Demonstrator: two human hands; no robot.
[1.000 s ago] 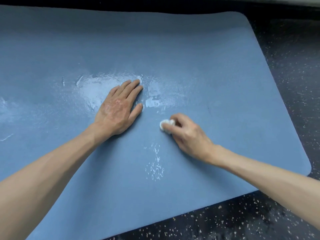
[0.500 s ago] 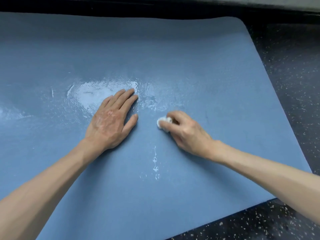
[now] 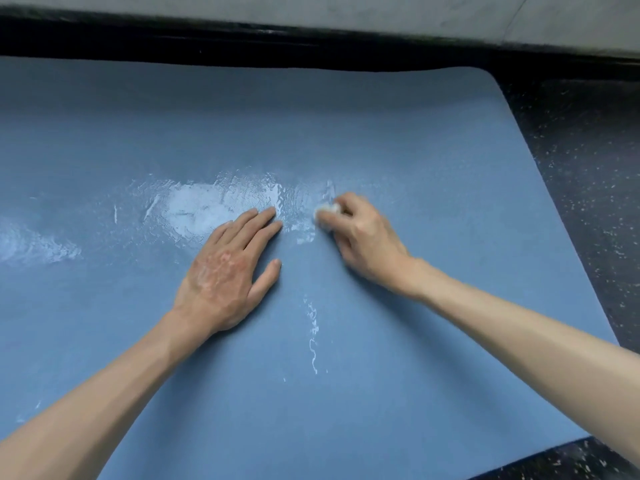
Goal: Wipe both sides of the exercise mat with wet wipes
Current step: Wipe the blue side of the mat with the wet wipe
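A blue exercise mat [image 3: 433,150] lies flat on a dark speckled floor and fills most of the view. My left hand [image 3: 228,268] rests flat on the mat, fingers straight and pointing up and to the right. My right hand [image 3: 363,237] grips a small crumpled white wet wipe [image 3: 325,210] and presses it on the mat just right of my left fingertips. A shiny wet patch [image 3: 207,202] spreads beyond my left hand, and a thin wet streak [image 3: 312,334] runs toward me between my arms.
The dark speckled floor [image 3: 581,188] borders the mat on the right and at the bottom right corner. A black strip and a grey wall base [image 3: 311,12] run along the mat's far edge. Another wet smear [image 3: 31,247] shines at the left.
My right hand has slid the wipe away from me, up the mat to the level of my left fingertips. My left hand stays flat in place. The view has tilted upward.
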